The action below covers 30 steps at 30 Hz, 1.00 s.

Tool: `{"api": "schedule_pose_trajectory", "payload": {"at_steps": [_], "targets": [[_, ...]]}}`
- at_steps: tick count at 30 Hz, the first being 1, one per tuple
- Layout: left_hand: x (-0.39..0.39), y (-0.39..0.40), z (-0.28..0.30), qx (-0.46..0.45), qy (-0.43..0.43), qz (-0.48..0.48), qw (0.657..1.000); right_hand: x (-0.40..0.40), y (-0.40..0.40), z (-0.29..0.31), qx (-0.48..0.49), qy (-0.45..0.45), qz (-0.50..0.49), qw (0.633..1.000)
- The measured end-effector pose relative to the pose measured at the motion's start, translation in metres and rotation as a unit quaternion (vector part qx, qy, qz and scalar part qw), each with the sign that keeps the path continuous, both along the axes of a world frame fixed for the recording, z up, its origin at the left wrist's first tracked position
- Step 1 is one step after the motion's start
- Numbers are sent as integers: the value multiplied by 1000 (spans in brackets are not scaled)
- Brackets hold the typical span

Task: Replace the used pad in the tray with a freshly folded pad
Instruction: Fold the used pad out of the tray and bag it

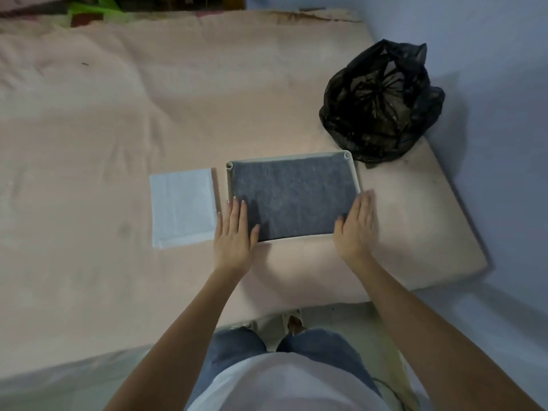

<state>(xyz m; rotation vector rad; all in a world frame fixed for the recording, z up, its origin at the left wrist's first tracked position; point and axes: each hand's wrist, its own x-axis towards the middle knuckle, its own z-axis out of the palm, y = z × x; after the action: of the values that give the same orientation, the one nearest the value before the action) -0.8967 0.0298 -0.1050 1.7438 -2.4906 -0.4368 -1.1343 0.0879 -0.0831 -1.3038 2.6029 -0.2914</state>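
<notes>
A shallow pale tray (326, 155) lies on the pink bed, filled by a dark grey pad (293, 197). My left hand (234, 232) lies flat with straight fingers over the tray's near left corner, thumb on the grey pad. At the tray's near right corner my right hand (355, 223) lies flat too, fingers stretched along the right rim. A white folded pad (182, 207) lies on the bed just left of the tray, touched by neither hand.
An open black plastic bag (382, 99) sits beyond the tray's far right corner, near the blue wall. The pink mattress (118, 129) stretches wide to the left and back. Its right edge drops off about a hand's width past the tray.
</notes>
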Motion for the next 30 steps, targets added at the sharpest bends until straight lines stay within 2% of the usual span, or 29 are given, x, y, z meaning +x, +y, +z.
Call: {"api": "schedule_pose_trajectory", "payload": {"at_steps": [7, 14, 21, 27, 30], "targets": [[-14, 17, -9, 14, -34, 31, 999, -36, 11, -12, 16, -37, 27, 999], [-7, 28, -8, -2, -66, 47, 997, -36, 10, -16, 4, -56, 79, 995], [-6, 31, -4, 8, -83, 44, 996, -37, 12, -12, 16, -70, 86, 994], [-32, 22, 13, -3, -15, -48, 999, -40, 15, 5, -29, 6, 87, 996], [-71, 14, 24, 11, 26, -88, 996, -40, 12, 10, 12, 52, 100, 994]]}}
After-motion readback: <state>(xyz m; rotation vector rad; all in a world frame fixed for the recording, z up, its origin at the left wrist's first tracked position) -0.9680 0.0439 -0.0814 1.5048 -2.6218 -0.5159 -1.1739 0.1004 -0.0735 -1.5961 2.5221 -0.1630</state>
